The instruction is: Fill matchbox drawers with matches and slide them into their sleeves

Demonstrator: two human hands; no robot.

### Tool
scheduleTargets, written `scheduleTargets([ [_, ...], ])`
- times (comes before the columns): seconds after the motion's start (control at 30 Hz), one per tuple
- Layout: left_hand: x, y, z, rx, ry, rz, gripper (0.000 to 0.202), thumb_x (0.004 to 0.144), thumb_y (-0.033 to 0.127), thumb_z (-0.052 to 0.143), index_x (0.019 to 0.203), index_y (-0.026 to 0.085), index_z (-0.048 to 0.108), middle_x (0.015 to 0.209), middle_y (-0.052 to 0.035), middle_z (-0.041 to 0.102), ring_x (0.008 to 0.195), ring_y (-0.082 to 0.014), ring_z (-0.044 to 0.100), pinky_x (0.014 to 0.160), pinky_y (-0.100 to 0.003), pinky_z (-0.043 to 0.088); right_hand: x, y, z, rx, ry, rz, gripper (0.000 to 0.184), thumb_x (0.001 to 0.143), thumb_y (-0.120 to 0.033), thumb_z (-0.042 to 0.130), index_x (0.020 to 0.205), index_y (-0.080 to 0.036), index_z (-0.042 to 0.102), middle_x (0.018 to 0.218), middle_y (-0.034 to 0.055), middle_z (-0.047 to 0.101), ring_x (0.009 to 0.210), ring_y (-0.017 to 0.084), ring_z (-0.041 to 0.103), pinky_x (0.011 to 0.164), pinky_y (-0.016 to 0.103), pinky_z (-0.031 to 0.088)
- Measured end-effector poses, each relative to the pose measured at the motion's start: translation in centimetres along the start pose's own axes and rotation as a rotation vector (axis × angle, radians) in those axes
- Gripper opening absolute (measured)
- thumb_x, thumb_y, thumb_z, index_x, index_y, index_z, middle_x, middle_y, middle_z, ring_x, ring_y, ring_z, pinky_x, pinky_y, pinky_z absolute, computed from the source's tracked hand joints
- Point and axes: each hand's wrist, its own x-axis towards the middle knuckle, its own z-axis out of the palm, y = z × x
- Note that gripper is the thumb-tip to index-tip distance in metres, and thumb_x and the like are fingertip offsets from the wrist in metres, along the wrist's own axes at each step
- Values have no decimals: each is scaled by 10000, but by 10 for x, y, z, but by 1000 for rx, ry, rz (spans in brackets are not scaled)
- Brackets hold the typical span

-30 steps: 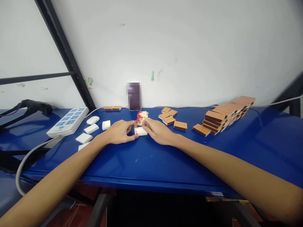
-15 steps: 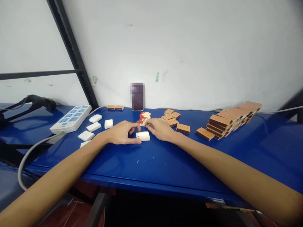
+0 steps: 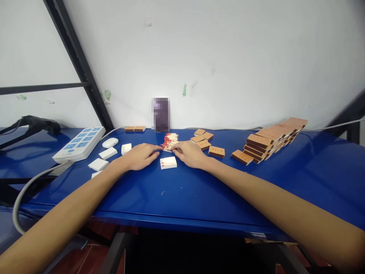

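A pile of red-tipped matches (image 3: pixel 170 141) lies on the blue table (image 3: pixel 199 190) in front of a blurred dark object (image 3: pixel 161 114). My left hand (image 3: pixel 140 156) lies low with fingers stretched out, their tips at the pile's left edge. My right hand (image 3: pixel 188 153) has curled fingers pinched on matches at the pile's near edge. A white inner matchbox tray (image 3: pixel 168 163) with a few matches in it sits on the table just in front of both hands, touched by neither.
Several white trays (image 3: pixel 107 153) and a white mouse-like object (image 3: pixel 110 142) lie left, beside a power strip (image 3: pixel 79 144) with its cable. Brown matchbox sleeves (image 3: pixel 216 151) are scattered right; a long stack of them (image 3: pixel 270 140) lies further right. A black frame leans at left.
Both hands let go of the white tray, which now lies free on the table, and moved forward to the match pile.
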Motion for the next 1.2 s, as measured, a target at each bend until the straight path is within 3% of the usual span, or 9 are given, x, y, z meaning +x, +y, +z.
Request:
scheduleTargets([
  [0.13, 0, 3, -2, -11, 19, 20, 465, 961, 395, 345, 1312, 208, 586, 1291, -77, 637, 1140, -264, 599, 976, -395, 437, 0, 0, 0, 11, -2, -7, 246, 937, -253, 471, 959, -220, 714, 837, 35, 694, 709, 157, 559, 620, 274, 299],
  [0.3, -1, 6, -5, -32, 20, 30, 427, 944, 381, 390, 1259, 211, 623, 1039, -72, 721, 938, -242, 653, 829, -336, 461, -2, -1, -1, 43, 0, -36, 223, 932, -261, 492, 906, -214, 709, 773, 16, 671, 667, 135, 529, 602, 261, 277],
  [0.47, 1, 8, -4, -12, 46, 54, 343, 946, 355, 393, 1126, 231, 657, 907, -43, 708, 812, -214, 641, 709, -292, 412, -1, 1, -2, 137, 9, -12, 173, 901, -262, 556, 901, -206, 720, 663, -15, 615, 605, 110, 497, 585, 242, 271],
  [0.7, 6, 9, 4, -71, 34, 11, 249, 961, 368, 377, 987, 216, 572, 711, -2, 636, 648, -172, 571, 621, -268, 340, 1, 1, -3, 149, -32, 31, 149, 886, -270, 581, 865, -204, 713, 667, -20, 611, 608, 107, 498, 588, 241, 280],
  [0.93, 7, 15, 2, 62, -20, -58, 262, 975, 366, 311, 974, 224, 531, 764, -37, 628, 679, -213, 583, 585, -287, 316, -1, -2, -5, 80, -125, 42, 142, 915, -278, 502, 906, -225, 634, 758, -13, 638, 662, 124, 512, 592, 250, 267],
  [1.2, 8, 18, 1, 154, -84, -66, 340, 991, 397, 228, 1027, 206, 506, 858, -95, 654, 750, -263, 619, 636, -328, 400, -1, -3, -6, -10, -154, -13, 145, 944, -253, 428, 918, -219, 566, 884, 36, 665, 785, 179, 563, 612, 271, 283],
])
